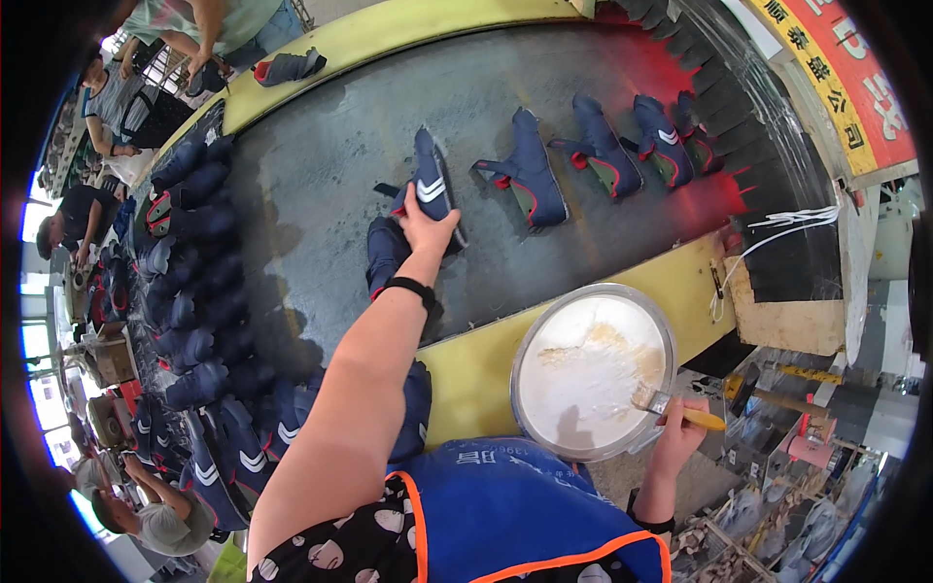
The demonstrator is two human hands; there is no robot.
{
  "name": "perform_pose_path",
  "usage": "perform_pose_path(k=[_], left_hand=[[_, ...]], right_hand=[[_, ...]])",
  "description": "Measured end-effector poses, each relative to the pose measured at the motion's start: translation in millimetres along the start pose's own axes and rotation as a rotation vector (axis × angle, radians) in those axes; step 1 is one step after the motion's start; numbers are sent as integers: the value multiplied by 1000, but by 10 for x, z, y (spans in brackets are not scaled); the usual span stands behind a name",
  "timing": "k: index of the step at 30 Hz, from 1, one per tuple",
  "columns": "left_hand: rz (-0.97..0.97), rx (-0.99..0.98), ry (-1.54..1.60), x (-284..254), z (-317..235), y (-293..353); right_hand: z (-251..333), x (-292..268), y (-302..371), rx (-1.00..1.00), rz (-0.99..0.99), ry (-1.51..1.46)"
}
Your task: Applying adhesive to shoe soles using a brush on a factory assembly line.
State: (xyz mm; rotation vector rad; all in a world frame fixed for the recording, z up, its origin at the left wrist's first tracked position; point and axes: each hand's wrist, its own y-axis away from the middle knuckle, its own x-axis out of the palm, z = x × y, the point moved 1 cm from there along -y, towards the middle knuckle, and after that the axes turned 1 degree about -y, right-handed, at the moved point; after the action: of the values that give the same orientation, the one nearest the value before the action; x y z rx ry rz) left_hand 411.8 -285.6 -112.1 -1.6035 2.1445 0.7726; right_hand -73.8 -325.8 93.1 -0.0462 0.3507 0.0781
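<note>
My left hand point(426, 229) grips a navy shoe upper point(428, 160) with two white chevrons, fingers round its side, on the dark belt point(340, 126). Just nearer, another navy shoe upper point(385, 251) is partly covered by my forearm. My right hand point(679, 439) is closed on the wooden handle of a paintbrush point(702, 419). Its bristles touch the white paste point(573, 389) at the right side of a round metal basin point(522, 428). Tan patches mark the paste's far part.
Several navy shoe uppers, one of them here point(530, 180), stand in a row toward the red-lit end and its dark strip curtain point(777, 194). More are piled at the left point(194, 282). A grey shoe point(290, 67) sits on the far yellow ledge point(389, 29). Other people work at the left.
</note>
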Motion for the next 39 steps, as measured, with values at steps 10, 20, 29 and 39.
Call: perform_pose_path(k=[10, 20, 29, 39], left_hand=[[207, 170, -699, -374, -194, 418], [469, -497, -736, -2015, 1183, 138], [67, -360, -348, -1444, 1278, 552], [608, -971, 898, -2252, -118, 1140]], right_hand=[[152, 142, 21, -62, 62, -17], [182, 146, 70, -111, 121, -16], [287, 88, 506, -70, 60, -68], [-221, 299, 604, -88, 245, 100]])
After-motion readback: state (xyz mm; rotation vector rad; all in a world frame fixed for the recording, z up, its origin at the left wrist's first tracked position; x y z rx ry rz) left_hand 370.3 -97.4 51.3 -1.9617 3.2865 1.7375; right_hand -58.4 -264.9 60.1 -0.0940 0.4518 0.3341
